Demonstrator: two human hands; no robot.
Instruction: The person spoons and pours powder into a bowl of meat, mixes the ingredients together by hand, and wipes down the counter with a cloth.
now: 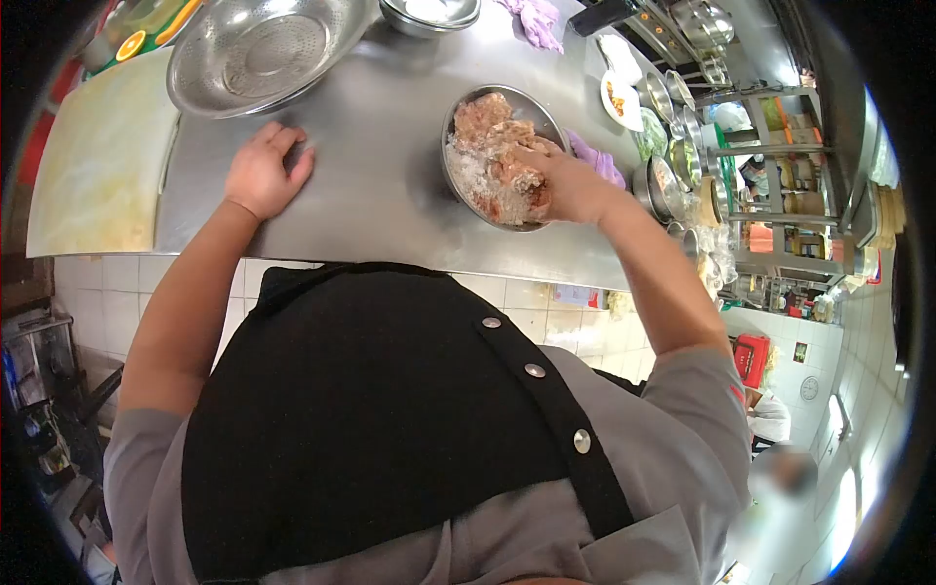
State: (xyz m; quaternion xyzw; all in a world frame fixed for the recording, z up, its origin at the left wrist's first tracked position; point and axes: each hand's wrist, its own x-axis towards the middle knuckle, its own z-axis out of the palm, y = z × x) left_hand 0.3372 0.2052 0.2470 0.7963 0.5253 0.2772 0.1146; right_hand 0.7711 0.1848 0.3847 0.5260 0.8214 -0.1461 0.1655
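A metal bowl (455, 184) on the steel counter (361, 185) holds pale pink minced meat (485, 115) with white powder (472, 170) over its left and lower parts. My right hand (573, 185) reaches into the bowl from the right, its fingers sunk in the meat and mostly hidden. On the counter to the left rests my left hand (265, 173), thumb apart from the loosely curled fingers, holding nothing. Just above it stands a large perforated metal colander (278, 54).
A pale cutting board (107, 146) lies at the far left. Purple cloths (597, 161) (534, 21) are beside the bowl and at the back. Stacked bowls (429, 14) stand at the top; a white plate (620, 102) and several containers line the right. Another person (770, 417) is at the far right.
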